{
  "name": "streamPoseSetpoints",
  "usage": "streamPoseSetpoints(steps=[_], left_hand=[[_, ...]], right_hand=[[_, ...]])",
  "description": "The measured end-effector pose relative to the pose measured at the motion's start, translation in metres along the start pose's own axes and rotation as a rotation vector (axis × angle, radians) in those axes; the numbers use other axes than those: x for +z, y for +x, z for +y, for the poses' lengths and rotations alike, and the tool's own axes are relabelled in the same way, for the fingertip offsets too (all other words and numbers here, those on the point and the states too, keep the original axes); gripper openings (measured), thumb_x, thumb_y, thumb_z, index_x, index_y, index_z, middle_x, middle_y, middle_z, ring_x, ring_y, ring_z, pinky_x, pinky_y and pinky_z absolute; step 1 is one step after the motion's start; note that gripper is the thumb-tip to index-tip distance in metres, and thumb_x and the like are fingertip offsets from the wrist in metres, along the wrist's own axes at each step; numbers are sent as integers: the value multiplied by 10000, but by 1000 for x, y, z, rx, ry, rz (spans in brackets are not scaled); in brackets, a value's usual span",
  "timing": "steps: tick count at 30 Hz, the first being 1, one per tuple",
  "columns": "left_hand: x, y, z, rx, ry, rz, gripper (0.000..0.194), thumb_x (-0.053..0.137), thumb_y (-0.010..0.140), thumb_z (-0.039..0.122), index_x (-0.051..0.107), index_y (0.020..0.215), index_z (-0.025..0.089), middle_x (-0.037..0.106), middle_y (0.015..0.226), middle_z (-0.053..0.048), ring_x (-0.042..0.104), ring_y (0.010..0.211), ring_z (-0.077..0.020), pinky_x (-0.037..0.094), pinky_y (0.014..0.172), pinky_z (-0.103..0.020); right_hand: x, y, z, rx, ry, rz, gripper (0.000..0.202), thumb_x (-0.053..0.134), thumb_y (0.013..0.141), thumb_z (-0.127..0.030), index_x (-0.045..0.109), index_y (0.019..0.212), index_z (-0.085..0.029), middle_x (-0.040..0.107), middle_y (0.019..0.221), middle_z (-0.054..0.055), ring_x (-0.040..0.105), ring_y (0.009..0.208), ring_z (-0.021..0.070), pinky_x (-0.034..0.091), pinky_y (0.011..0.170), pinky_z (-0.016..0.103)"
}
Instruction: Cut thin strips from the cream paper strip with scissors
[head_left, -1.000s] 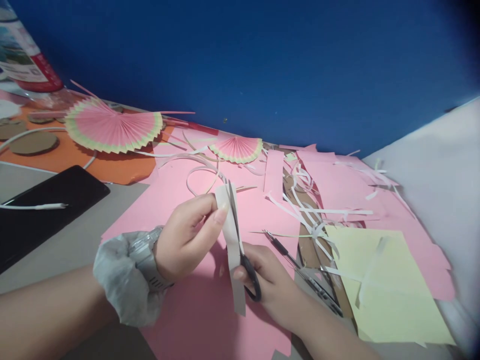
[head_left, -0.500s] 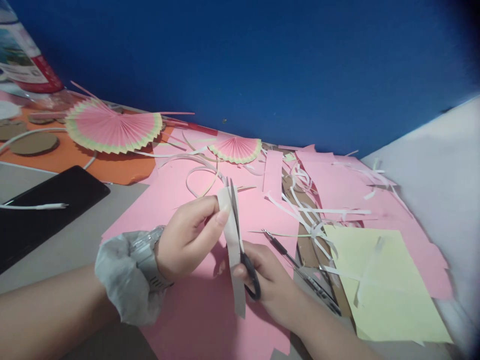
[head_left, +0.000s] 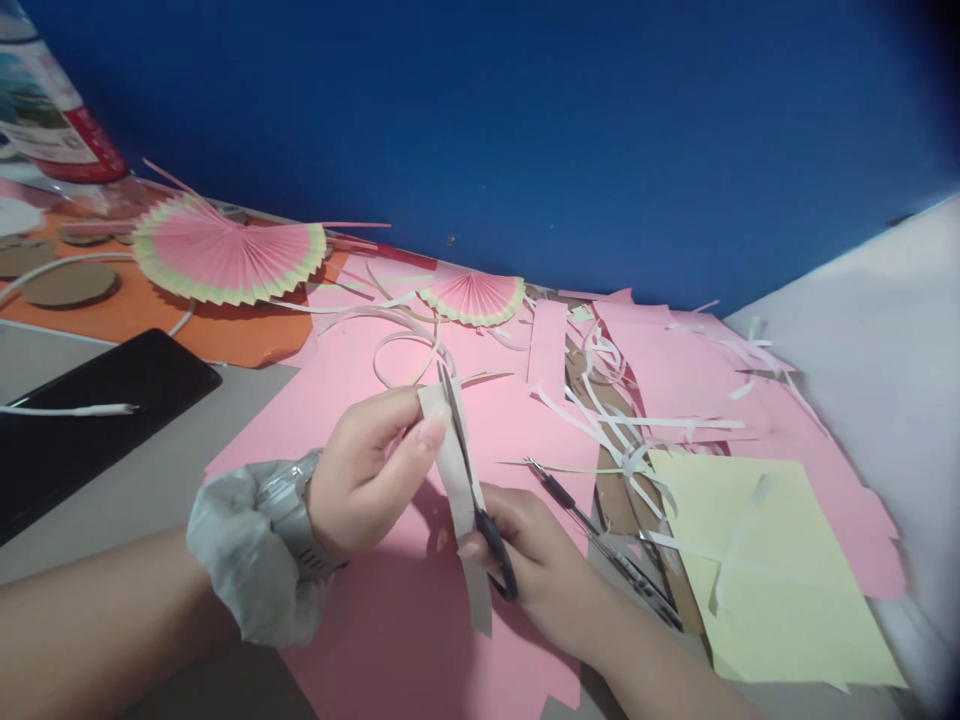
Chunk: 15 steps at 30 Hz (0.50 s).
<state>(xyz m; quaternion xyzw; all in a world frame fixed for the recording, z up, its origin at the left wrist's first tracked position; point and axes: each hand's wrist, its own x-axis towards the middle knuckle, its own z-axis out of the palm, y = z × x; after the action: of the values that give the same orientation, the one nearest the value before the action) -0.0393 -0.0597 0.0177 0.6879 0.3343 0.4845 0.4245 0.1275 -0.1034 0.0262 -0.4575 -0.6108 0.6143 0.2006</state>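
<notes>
A whitish paper strip (head_left: 451,470) hangs at a slant over the pink paper (head_left: 352,600). Thumb and fingers of my left hand (head_left: 375,475) pinch its upper end. Black-handled scissors (head_left: 501,560) are in my right hand (head_left: 532,550), with their blades lying lengthwise along the strip and the tips pointing away from me near its top. The blades look nearly closed. My right thumb rests beside the strip's lower part. A grey scrunchie and a watch are on my left wrist.
Paper fans (head_left: 240,255) stand toward the blue wall. A black phone (head_left: 112,420) and cable lie left; a bottle (head_left: 60,110) is far left. To the right are a pen (head_left: 551,485), a cutter (head_left: 637,580), white strips and a yellow-green sheet (head_left: 780,570).
My left hand and the strip's top have shifted slightly left. The scissors have tilted left with them, and their tips look closer together.
</notes>
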Motion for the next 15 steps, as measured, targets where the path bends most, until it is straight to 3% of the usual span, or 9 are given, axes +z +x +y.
streamPoseSetpoints(steps=[4,8,15], left_hand=[[1,-1,0,7,25,59,334,329,932,217,375,603,183,364,536,44,330,443,-69,292,419,-215],[1,-1,0,-33,106,38,343,338,929,250,354,592,191,346,528,40,311,436,-79,293,424,-238],[2,1,-1,9,118,33,334,344,929,214,327,597,179,315,535,52,299,460,-64,297,450,-217]], right_hand=[[-1,-1,-1,1,7,-18,241,495,872,-347,491,710,-169,408,604,-43,352,527,96,302,503,195],[-1,-1,-1,20,14,-29,202,456,893,-323,522,771,-176,368,579,-48,329,489,96,293,475,191],[-1,-1,0,-2,38,-15,405,447,852,-535,544,738,-159,385,577,-40,345,498,99,282,455,195]])
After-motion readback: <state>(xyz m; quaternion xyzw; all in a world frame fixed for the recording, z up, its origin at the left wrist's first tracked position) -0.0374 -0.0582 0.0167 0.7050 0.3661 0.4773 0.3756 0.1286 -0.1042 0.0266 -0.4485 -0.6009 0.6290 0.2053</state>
